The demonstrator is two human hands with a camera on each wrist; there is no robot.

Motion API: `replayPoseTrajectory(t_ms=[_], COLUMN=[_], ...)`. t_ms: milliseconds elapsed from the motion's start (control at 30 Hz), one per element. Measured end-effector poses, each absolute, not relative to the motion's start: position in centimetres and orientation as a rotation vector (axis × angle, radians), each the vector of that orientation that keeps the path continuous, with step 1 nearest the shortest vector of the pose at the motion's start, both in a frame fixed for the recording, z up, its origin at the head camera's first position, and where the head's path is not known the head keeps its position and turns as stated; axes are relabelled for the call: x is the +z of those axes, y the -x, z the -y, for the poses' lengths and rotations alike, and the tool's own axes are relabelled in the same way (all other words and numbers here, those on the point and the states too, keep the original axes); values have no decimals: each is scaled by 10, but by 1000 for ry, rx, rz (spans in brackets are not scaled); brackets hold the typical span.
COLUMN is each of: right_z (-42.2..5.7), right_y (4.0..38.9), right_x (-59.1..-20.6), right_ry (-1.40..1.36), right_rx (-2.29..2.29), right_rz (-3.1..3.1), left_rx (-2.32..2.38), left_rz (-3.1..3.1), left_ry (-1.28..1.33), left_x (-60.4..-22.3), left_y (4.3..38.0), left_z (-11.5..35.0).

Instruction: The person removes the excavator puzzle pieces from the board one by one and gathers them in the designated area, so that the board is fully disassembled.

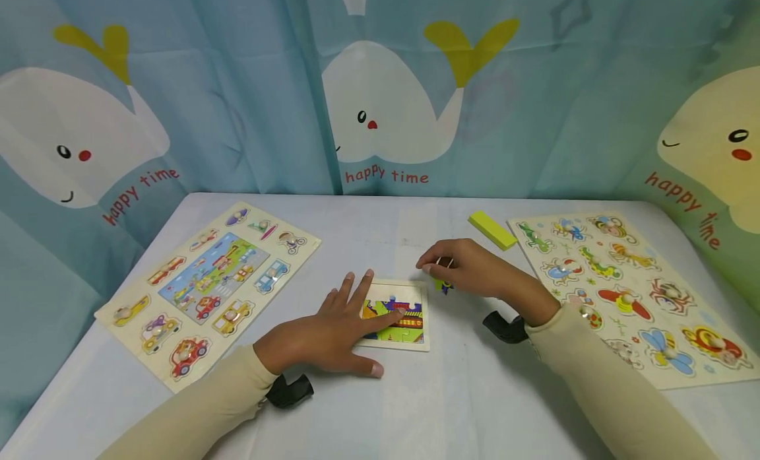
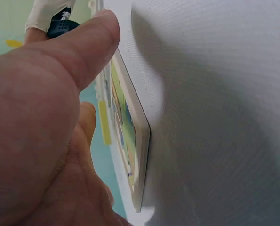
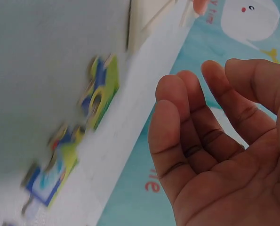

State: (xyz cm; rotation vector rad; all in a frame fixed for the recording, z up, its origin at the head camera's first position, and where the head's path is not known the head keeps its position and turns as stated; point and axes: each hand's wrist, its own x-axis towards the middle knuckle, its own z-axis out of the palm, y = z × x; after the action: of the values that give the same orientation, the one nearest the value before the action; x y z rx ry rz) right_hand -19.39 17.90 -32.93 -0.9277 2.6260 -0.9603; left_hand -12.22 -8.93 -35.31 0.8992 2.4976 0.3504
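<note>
My left hand (image 1: 338,334) lies with fingers spread across a small wooden jigsaw puzzle (image 1: 394,346), its index finger reaching over the colourful pieces. The palm hides the puzzle's left part. In the left wrist view the puzzle's pale edge (image 2: 140,134) shows beyond the thumb. To the right of the frame, my right hand (image 1: 475,268) hovers with loosely curled fingers, and nothing shows between them. Loose jigsaw pieces (image 1: 443,286) lie beneath it, partly covered. From the right wrist, a yellow-green and blue piece (image 3: 102,92) and another blue piece (image 3: 48,181) appear blurred beside the fingers.
A vehicle peg puzzle board (image 1: 138,298) lies on the left of the white table (image 1: 380,414), an insect peg puzzle board (image 1: 647,315) on the right. Near the right board's corner is a yellow-green block (image 1: 492,230). A whale-print curtain (image 1: 267,117) hangs behind.
</note>
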Motion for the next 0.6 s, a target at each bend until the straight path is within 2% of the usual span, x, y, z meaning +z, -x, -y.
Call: replayPoseTrajectory(t_ms=[600], right_z=[-134], right_y=[192], right_x=[-343], right_ry=[972], right_rx=[-1033], right_rz=[-2435], left_rx=[307], left_rz=[-2491], left_ry=[-909], left_x=[-358], left_y=[122], left_z=[93])
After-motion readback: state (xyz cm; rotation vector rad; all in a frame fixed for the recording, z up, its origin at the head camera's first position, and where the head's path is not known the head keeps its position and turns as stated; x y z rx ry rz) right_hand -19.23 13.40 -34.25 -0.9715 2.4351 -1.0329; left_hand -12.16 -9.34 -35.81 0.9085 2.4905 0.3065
